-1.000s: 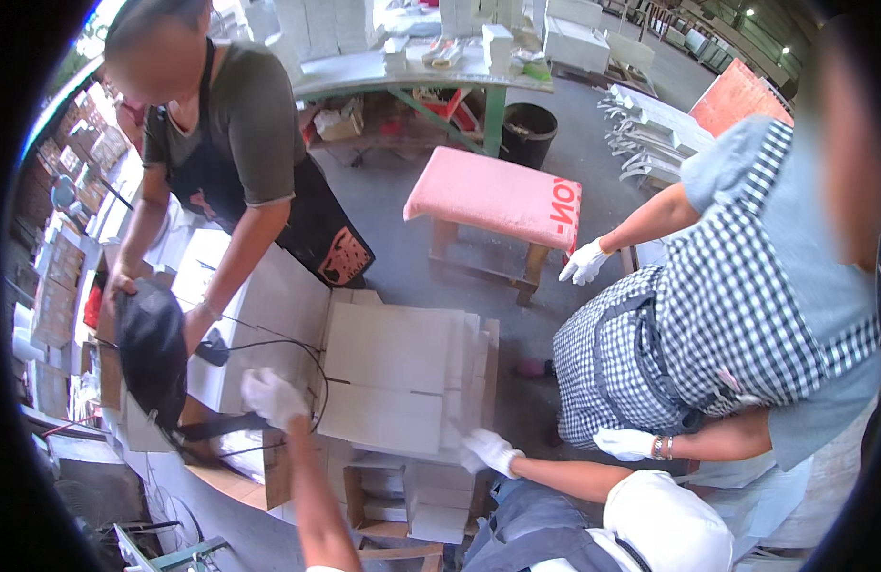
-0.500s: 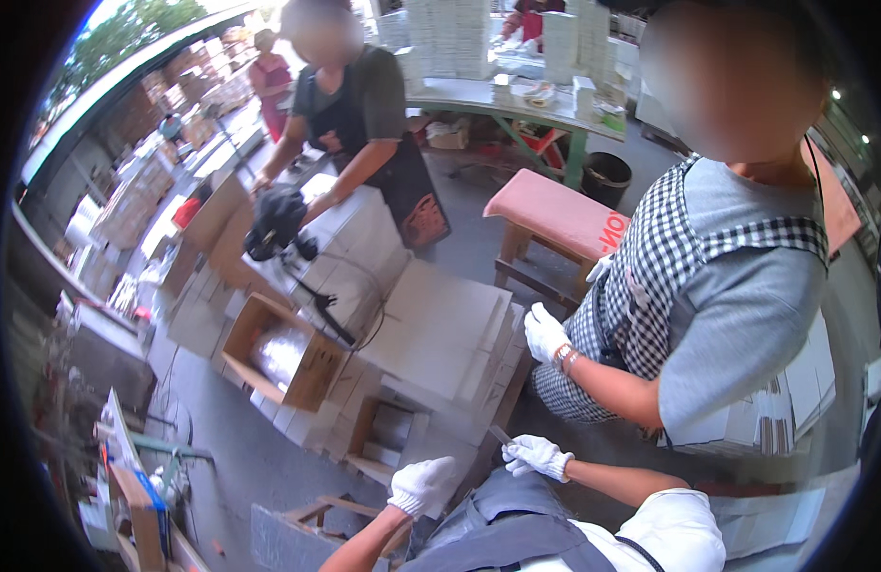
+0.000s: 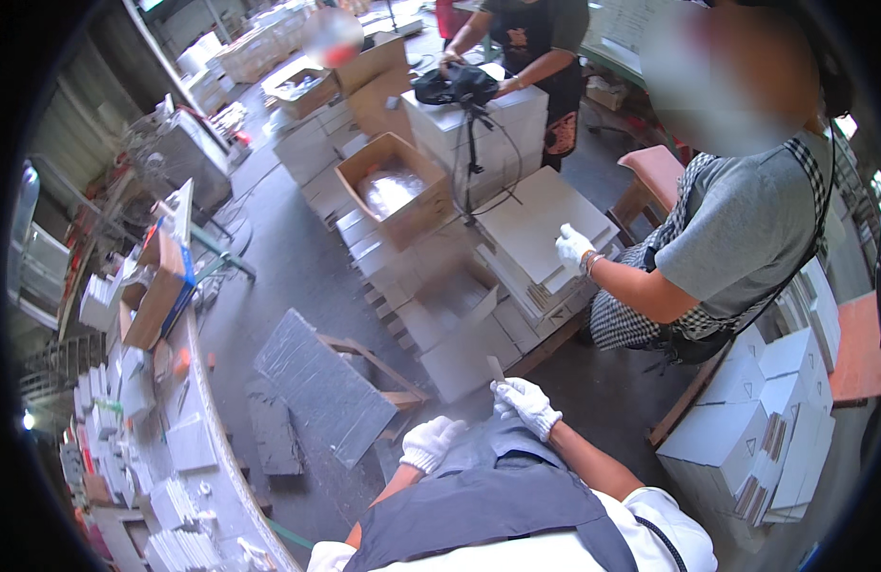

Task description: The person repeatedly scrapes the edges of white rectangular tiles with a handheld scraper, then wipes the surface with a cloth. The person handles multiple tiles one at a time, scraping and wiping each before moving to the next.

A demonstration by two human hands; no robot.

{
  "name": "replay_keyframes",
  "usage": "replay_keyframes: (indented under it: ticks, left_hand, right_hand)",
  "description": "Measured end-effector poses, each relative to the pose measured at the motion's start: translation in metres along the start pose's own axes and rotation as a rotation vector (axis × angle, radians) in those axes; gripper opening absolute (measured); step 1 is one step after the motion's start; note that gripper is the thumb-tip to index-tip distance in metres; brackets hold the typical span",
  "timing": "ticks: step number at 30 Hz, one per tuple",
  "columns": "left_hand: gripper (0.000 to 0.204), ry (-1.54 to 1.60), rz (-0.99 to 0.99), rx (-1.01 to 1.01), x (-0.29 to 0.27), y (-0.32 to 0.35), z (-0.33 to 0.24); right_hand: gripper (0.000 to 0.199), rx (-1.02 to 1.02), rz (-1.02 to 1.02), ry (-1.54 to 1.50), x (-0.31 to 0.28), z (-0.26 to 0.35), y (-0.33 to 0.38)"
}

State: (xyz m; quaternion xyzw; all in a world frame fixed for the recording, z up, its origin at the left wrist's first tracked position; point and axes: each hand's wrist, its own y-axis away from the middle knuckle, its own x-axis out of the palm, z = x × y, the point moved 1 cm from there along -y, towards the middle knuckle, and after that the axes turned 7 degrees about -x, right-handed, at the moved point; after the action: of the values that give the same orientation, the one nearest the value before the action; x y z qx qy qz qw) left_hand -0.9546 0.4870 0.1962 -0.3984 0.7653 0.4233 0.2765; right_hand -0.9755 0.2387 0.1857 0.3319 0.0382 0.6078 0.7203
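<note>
1. Stack of white rectangular cartons: rests on a slatted wooden pallet.
2. Open brown cardboard box: stands near stack's left edge, presumably mouth-up for access; contains shiny clear plastic.
3. Left white-gloved hand: fingers curled; cannot tell whether loaded.
4. Right white-gloved hand: pinches thin flat grey strip off stack's near corner, apparently pointed outward for clearance.

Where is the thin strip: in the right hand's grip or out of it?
In: the gloved right hand grips the thin strip, whose far end sticks out in front.
</note>
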Motion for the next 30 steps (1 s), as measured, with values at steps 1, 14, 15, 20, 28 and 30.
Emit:
replay_keyframes:
  ticks: [1, 14, 15, 20, 28, 30]
  left_hand:
    - [0.045, 0.017, 0.014, -0.004, 0.000, 0.009, 0.007]
    - [0.034, 0.091, -0.077, -0.325, 0.020, 0.068, -0.009]
    - [0.034, 0.100, -0.078, -0.301, 0.028, 0.073, -0.017]
    - [0.034, 0.159, -0.058, -0.375, 0.059, 0.110, -0.035]
    - [0.032, 0.122, -0.199, -0.505, 0.088, 0.187, 0.003]
    - [0.032, 0.217, -0.216, -0.474, 0.093, 0.198, 0.009]
  right_hand:
    - [0.026, 0.015, 0.020, 0.020, 0.004, 0.001, 0.001]
    - [0.029, 0.123, 0.237, 0.111, -0.005, 0.023, 0.001]
    - [0.030, 0.170, 0.225, 0.094, -0.009, 0.021, 0.004]
    - [0.023, 0.227, 0.299, 0.108, -0.005, -0.003, 0.019]
    - [0.012, 0.271, 0.404, 0.258, 0.050, -0.065, 0.040]
    - [0.016, 0.271, 0.422, 0.304, 0.063, -0.066, 0.044]
